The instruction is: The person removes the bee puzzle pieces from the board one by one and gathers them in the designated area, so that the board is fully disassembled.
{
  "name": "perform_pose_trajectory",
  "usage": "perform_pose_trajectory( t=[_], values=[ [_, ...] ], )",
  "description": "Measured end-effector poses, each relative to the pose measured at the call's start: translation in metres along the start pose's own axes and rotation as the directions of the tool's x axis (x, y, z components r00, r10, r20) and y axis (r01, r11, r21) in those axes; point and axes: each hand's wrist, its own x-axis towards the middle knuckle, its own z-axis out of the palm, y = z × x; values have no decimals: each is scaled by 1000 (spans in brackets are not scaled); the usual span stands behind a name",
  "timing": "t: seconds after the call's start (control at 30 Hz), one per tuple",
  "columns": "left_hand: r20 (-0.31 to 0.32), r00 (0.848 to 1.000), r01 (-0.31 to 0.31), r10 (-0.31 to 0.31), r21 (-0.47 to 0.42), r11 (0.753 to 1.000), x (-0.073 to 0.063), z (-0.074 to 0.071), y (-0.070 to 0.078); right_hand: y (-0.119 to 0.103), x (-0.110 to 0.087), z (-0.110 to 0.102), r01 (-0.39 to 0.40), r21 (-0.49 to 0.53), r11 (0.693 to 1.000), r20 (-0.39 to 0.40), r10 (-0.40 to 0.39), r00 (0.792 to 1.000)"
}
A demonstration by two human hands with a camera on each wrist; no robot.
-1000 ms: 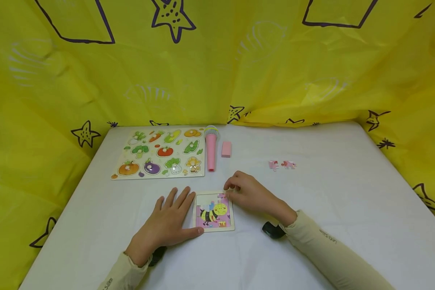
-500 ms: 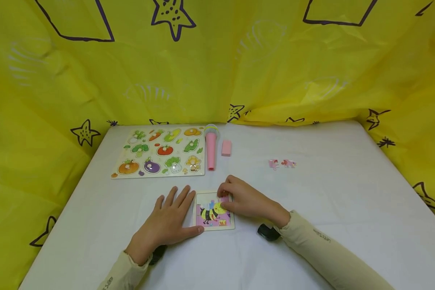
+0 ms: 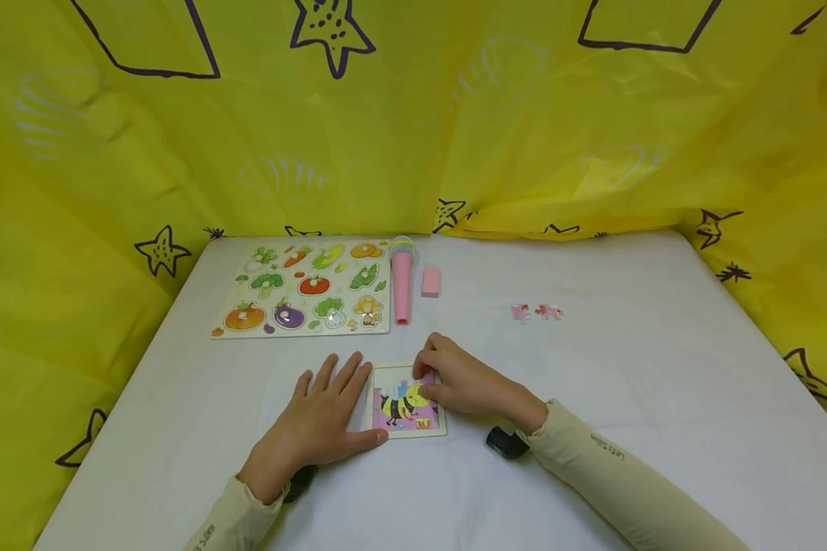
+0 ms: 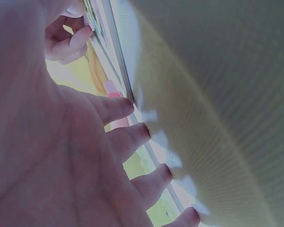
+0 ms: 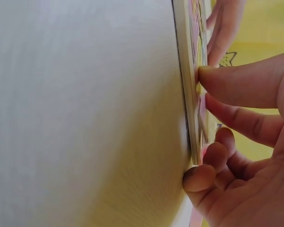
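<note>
A small square bee jigsaw puzzle (image 3: 396, 413) in a pale frame lies on the white table, its upper left part blank. My left hand (image 3: 320, 421) rests spread along its left side, thumb on the lower left corner. Over the upper right part, my right hand (image 3: 464, 379) pinches a pink puzzle piece (image 5: 203, 125) with thumb and index finger. In the right wrist view that piece looks tilted against the frame, and the fingers partly hide it. The other fingers of this hand curl beside the frame edge.
Two pink puzzle pieces (image 3: 549, 312) lie farther back on the right. Behind my hands are a vegetable peg board (image 3: 303, 291), a pink toy microphone (image 3: 402, 287) and a pink block (image 3: 431, 282). A yellow patterned curtain (image 3: 413, 122) encloses the table.
My right hand has shifted left from the frame's upper right corner onto the puzzle, then stayed almost still over the last half second. The left hand has not moved.
</note>
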Motion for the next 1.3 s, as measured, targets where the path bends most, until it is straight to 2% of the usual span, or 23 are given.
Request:
perform_pose_trajectory(
  t=[0.23,0.53,0.67,0.9,1.0,1.1,1.3],
  values=[
    [1,1000,-1,1,-1,1000,0,1,1,-1,-2,-1,22,5,1000,-12,-22,1000],
    [1,1000,6,-6,-4,1000,0,0,2,2,0,-5,-26,-44,999,1,26,1000],
    [-1,1000,6,-6,-4,1000,0,-1,2,2,0,-9,7,-38,999,-12,-7,1000],
    [1,1000,14,-14,-9,1000,-1,-1,2,6,-2,-10,78,76,994,-34,-75,997],
    [4,1000,17,-17,-13,1000,-1,-1,3,9,-2,-7,84,118,989,-45,-79,996],
    [4,1000,19,-19,-12,1000,-1,-1,3,11,-3,-6,72,145,987,-71,-62,996],
    [11,1000,24,-24,-8,1000,-1,-1,3,11,-10,-16,7,184,983,-161,24,987]
  ],
)
